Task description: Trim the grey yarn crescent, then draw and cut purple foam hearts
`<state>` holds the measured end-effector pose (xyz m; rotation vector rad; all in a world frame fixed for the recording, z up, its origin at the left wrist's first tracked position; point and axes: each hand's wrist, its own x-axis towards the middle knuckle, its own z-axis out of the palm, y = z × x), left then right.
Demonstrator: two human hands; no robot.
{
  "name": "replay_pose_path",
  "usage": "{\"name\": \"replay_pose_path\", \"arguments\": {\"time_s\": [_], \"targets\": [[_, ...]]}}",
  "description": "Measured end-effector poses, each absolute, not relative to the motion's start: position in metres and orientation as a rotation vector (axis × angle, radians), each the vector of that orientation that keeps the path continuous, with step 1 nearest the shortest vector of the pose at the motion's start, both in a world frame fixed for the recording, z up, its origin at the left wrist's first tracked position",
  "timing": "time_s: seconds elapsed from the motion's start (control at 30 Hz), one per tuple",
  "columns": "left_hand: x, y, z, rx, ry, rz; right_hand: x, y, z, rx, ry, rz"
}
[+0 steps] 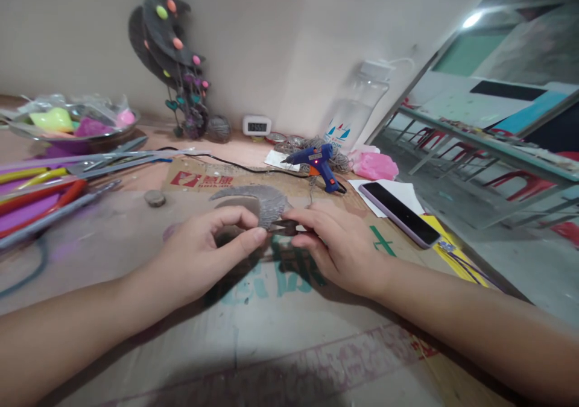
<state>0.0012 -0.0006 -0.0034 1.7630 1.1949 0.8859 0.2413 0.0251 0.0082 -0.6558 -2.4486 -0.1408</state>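
Right, the gray crescent (271, 205) is above the cardboard (289, 359), toward its far edge, its lower end pinched in my left fingers (259, 236). My right hand (337, 238) grips small dark snips (286, 227) against it. Beyond, near the cardboard's far right corner, lies the blue glue gun (319, 163).

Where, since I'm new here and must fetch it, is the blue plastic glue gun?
Find the tall, clear, white-lidded bottle. In front of it, by tangled grey cord, is the glue gun: pistol-shaped with a red light, unlike the flat, purple-cased phone nearby.
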Motion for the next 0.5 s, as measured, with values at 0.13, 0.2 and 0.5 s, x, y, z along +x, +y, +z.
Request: {"name": "replay_pose_path", "arguments": {"time_s": [0.13,0.2,0.5], "targets": [[0.0000,-0.0018,-0.0033,1.745,1.190,0.867,0.2396,0.0250,0.0089,-0.637,-2.443,-0.251],[-0.0002,-0.0013,-0.0037,1.748,1.200,0.864,0.2389,0.0251,0.0089,-0.627,-2.442,-0.273],[0.0002,-0.0022,-0.0061,1.709,1.198,0.844,0.2361,0.0272,0.0084,-0.564,-2.401,-0.334]]}}
